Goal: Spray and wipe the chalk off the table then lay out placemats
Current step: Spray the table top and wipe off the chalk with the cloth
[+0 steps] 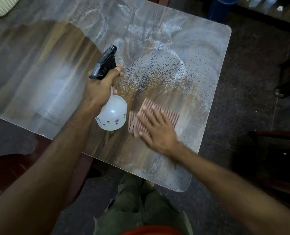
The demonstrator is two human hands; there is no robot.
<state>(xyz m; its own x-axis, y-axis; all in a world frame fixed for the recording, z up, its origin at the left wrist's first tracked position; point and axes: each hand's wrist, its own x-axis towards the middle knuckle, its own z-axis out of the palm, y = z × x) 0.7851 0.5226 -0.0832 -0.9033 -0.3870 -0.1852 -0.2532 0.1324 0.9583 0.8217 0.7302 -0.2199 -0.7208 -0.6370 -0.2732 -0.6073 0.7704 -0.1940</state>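
My left hand grips the neck of a white spray bottle with a black trigger head, held above the wooden table. My right hand lies flat, fingers spread, pressing a pink striped cloth onto the tabletop just right of the bottle; hand and cloth are motion-blurred. White chalk smears cover the far and right parts of the table. A patch of spray droplets speckles the surface beyond the cloth. No placemats are visible.
A white ribbed object sits at the table's far left corner. A blue container stands on the dark floor beyond the far edge. Dark furniture stands to the right, and a reddish chair is at the near left.
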